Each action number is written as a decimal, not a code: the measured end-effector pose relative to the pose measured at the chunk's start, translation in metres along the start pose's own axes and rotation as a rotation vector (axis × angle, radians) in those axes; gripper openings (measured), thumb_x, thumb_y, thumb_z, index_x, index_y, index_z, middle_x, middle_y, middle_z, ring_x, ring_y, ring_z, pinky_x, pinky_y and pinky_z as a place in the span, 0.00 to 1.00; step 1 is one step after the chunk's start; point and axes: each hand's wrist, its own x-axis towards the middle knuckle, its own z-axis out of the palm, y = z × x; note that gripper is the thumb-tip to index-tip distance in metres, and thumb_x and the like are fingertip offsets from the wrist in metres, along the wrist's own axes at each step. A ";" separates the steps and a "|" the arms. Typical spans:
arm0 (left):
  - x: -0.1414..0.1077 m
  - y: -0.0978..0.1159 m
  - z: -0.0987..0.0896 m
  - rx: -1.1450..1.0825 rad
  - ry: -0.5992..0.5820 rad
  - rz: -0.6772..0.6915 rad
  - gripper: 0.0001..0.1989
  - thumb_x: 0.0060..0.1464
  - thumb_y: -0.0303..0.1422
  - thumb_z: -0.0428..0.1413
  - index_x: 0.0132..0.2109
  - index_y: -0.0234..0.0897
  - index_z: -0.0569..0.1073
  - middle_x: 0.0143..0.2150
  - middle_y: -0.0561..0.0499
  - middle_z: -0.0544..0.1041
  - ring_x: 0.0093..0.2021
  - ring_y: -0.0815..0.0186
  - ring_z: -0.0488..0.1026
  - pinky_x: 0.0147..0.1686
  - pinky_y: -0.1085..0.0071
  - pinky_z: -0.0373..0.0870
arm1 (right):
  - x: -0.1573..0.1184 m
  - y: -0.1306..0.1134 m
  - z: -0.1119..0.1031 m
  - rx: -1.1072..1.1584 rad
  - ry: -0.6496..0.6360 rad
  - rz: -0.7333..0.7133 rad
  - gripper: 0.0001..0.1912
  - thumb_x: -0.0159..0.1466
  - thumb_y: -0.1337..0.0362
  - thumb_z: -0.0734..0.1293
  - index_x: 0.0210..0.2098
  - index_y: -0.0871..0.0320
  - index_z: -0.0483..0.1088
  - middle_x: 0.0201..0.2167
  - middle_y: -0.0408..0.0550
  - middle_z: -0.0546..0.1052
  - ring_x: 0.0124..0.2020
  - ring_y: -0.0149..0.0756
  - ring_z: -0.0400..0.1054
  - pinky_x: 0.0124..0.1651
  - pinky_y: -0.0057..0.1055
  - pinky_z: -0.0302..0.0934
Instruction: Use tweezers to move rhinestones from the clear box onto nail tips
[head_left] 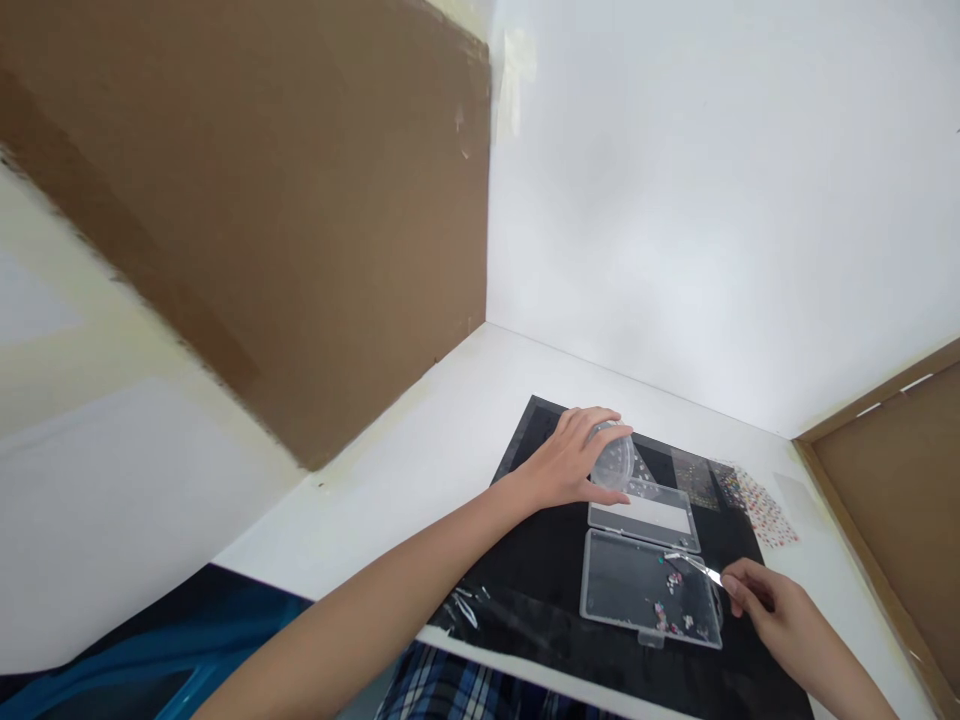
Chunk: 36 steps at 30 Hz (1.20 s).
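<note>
My left hand (pixel 574 460) is wrapped round a round clear plastic container (pixel 613 462), tilted above the lid side of an open clear case (pixel 645 515). Metal tweezers (pixel 697 567) are pinched in my right hand (pixel 754 590), their tips over the case's lower tray (pixel 615 590). Small coloured gems (pixel 664 615) lie scattered in that tray, with a green one near the tweezer tips. Whether the tips grip anything is too small to tell. A white strip (pixel 652 512) lies in the lid.
A black mat (pixel 525 570) lies under the case on the white table (pixel 405 500). Sheets of small coloured dots (pixel 765 515) rest at the back right. Brown board (pixel 300 200) and white walls (pixel 675 200) enclose the table.
</note>
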 end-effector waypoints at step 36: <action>0.002 0.001 -0.001 0.038 0.008 0.016 0.43 0.61 0.58 0.60 0.71 0.41 0.54 0.64 0.34 0.69 0.65 0.44 0.68 0.63 0.47 0.65 | -0.061 0.000 -0.024 0.138 -0.188 0.248 0.42 0.56 0.18 0.56 0.22 0.53 0.62 0.20 0.43 0.66 0.24 0.32 0.53 0.28 0.30 0.56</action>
